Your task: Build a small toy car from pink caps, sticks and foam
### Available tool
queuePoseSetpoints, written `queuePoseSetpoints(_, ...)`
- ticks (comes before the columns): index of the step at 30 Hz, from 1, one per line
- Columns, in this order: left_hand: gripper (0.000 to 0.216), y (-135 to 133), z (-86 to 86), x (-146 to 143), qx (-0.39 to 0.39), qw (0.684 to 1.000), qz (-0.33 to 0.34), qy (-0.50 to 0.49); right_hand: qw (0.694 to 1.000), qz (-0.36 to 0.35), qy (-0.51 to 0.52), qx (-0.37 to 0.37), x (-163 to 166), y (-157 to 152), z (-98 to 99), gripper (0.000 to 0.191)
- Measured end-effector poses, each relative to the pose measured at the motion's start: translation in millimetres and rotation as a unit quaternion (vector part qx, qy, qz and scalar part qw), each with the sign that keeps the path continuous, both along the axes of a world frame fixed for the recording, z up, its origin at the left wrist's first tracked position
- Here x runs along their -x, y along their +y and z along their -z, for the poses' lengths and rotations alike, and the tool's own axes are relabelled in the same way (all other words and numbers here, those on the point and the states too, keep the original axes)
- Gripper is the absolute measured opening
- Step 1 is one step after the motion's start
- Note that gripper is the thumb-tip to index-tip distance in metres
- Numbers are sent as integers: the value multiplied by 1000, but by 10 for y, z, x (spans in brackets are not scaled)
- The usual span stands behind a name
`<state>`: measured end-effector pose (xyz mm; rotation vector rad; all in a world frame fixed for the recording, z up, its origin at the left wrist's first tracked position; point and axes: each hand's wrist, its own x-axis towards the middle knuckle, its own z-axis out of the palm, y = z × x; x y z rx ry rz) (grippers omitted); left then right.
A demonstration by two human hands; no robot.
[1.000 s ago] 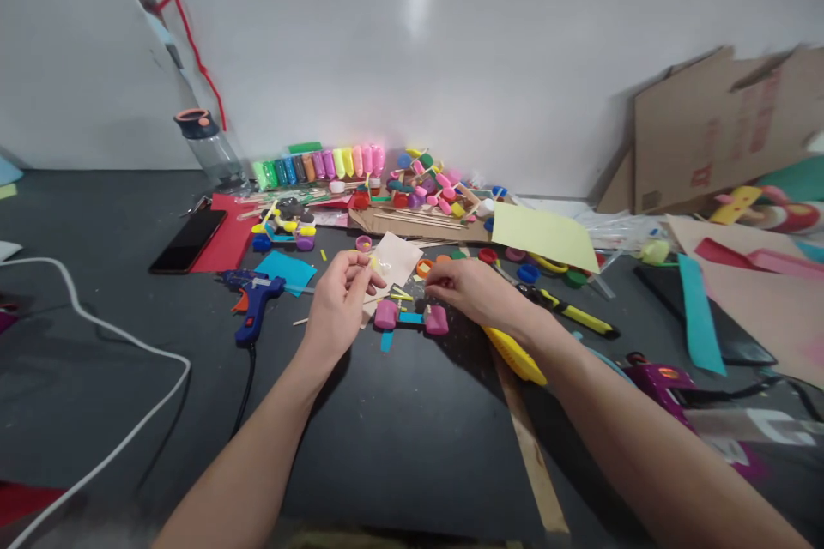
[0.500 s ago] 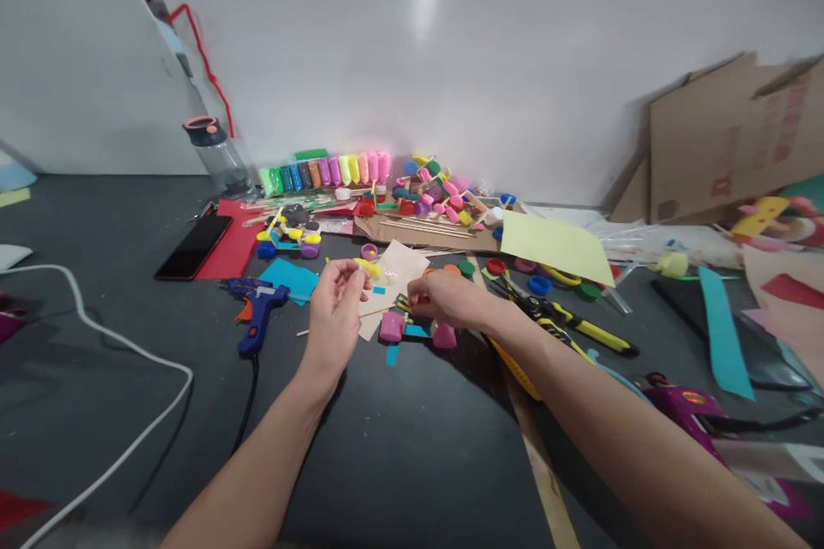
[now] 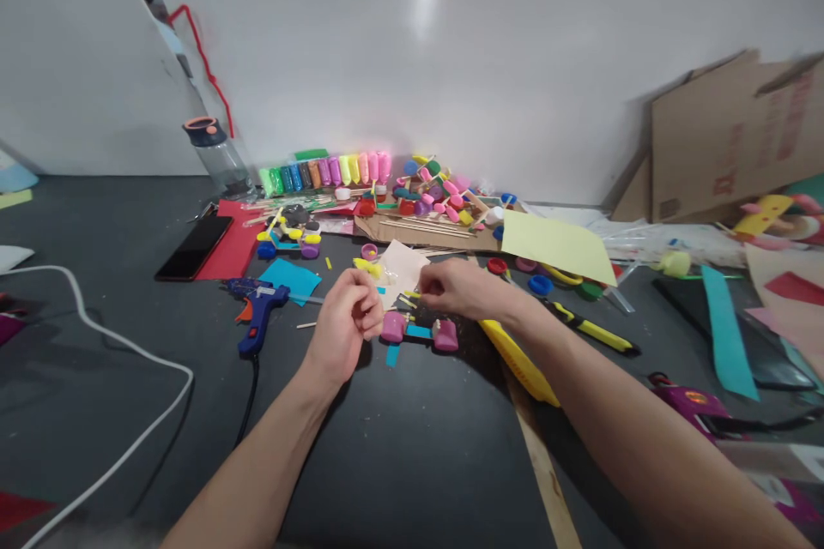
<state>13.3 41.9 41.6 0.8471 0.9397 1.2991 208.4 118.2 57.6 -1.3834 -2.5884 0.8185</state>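
My left hand (image 3: pixel 346 322) is closed, with its fingers curled in beside the left pink clay block (image 3: pixel 393 327); whatever the fingertips pinch is too small to make out. Just above the right pink block (image 3: pixel 445 334), my right hand (image 3: pixel 458 287) has thumb and fingers pressed together. Small yellow strips (image 3: pixel 407 302) lie by its fingertips, and I cannot tell whether one is between them. A blue strip (image 3: pixel 419 332) spans the two pink blocks. Behind the hands lies a pale pink paper sheet (image 3: pixel 400 264) with a yellow clay piece (image 3: pixel 366 266) at its left edge.
At left are a blue glue gun (image 3: pixel 259 317), a phone (image 3: pixel 194 247) and a water bottle (image 3: pixel 220 159). Bottle caps, clay pieces and sticks crowd the back by the white partition (image 3: pixel 515 60). Yellow-handled tools (image 3: pixel 592 330) and a purple device (image 3: pixel 688 403) lie right.
My left hand has shifted slightly right and down, its fingers curling more. My right hand has moved a little right and up, uncovering more of the right pink block and the yellow strips.
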Motion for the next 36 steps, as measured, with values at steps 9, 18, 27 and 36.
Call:
queuePoseSetpoints(9, 25, -184, 85, -131, -38, 994, 71, 79, 947, 80, 297, 96, 72, -674, -147, 24)
queuePoseSetpoints(18, 32, -307, 158, -242, -40, 990, 85, 108, 936, 175, 305, 4, 107, -950, -50, 9)
queuePoseSetpoints(27, 46, -391, 222, -309, -21, 982, 117, 148, 963, 158, 173, -131, 120, -1124, 47, 20)
queuePoseSetpoints(36, 48, -390, 256, -294, 7, 979, 136, 153, 956, 223, -12, -189, -406, -1330, -11, 8)
